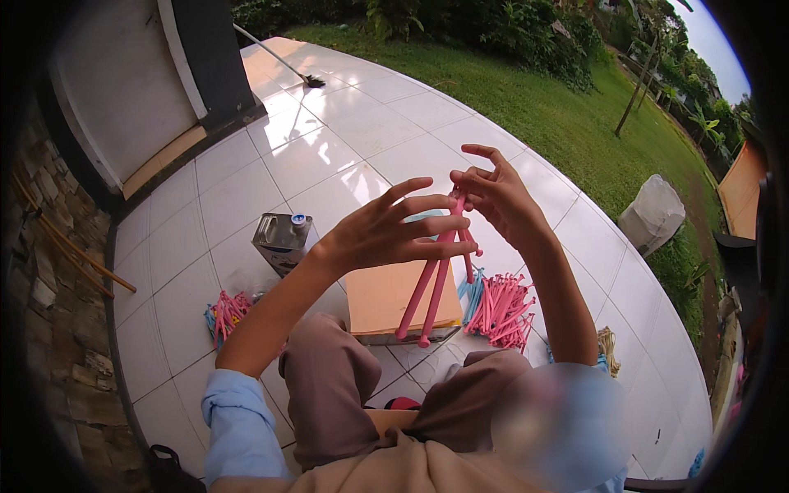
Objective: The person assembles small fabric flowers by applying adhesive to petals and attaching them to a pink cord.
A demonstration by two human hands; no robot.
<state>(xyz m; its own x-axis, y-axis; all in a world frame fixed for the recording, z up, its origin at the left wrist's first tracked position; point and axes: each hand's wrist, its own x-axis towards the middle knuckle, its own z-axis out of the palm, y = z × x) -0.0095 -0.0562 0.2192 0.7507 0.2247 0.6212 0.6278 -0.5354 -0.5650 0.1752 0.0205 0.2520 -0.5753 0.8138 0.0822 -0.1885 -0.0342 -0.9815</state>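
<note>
Several long pink sticks with knobbed ends (pixel 442 275) hang in front of me, gathered at their upper ends. My right hand (pixel 500 197) pinches them near the top, its index finger raised. My left hand (pixel 394 222) is at the same upper ends from the other side, fingers curved around them; its thumb is hidden. Below the sticks is a box with a flat tan top (pixel 382 296), standing between my knees and the hands. Just right of the box, a pile of pink sticks (pixel 505 311) lies beside some light blue sticks (pixel 472 296).
A metal can with a blue cap (pixel 283 238) stands left of the box. Near my left forearm is a mixed pile of pink and blue sticks (pixel 228 314). A beige bundle (pixel 608 349) lies by my right elbow. A white sack (pixel 653 214) stands at the tiled floor's grassy edge.
</note>
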